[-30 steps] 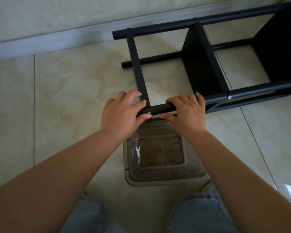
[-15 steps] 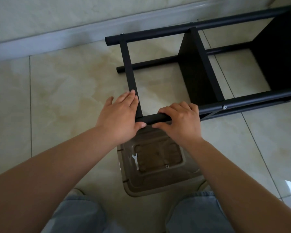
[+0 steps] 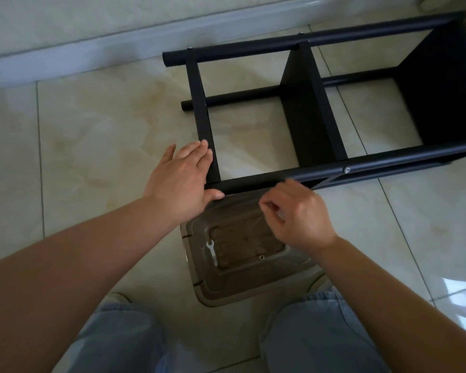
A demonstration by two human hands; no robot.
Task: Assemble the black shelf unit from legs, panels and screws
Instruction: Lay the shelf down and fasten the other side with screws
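Observation:
The black shelf unit (image 3: 307,109) lies on its side on the tiled floor, with round legs and flat panels joined. My left hand (image 3: 182,179) rests flat against the end panel (image 3: 202,111), fingers straight, with its thumb under the near leg (image 3: 253,181). My right hand (image 3: 297,214) hovers just below that leg with its fingers curled and thumb and forefinger close together; nothing shows between them. A silver screw head (image 3: 347,170) sits in the near leg at the middle panel.
A clear brown plastic tray (image 3: 226,289) lies under my hands, holding a small flat wrench (image 3: 211,251) and one small fastener (image 3: 260,257). A grey skirting board (image 3: 92,49) runs along the wall behind. My knees in jeans are at the bottom.
My right hand has let go of the near leg and pulled back toward me with curled fingers. My left hand has flattened against the end panel. The view has shifted left.

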